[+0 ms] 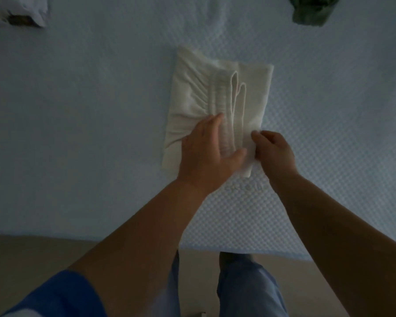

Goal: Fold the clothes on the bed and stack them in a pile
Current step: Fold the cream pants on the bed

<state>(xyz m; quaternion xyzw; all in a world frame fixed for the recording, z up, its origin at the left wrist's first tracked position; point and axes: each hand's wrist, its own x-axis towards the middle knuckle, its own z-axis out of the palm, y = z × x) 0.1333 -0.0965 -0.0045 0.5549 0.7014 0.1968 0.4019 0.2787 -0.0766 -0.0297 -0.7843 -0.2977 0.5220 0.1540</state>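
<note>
green garment [311, 10]: cut by top edge | white item [16, 12]: cut off top-left

My forearms are bare to the elbow; a bright blue short sleeve [62, 294] covers my left upper arm, and lighter blue trousers [249, 291] hang loose over both my legs below.

Most of the frame is filled by a bed covered in a pale blue, waffle-textured quilted bedspread [78, 133], its near edge seen running across the lower part of the frame. Below that edge, a plain beige floor [21, 259] is shown. The whole scene is dimly, evenly lit.
</note>
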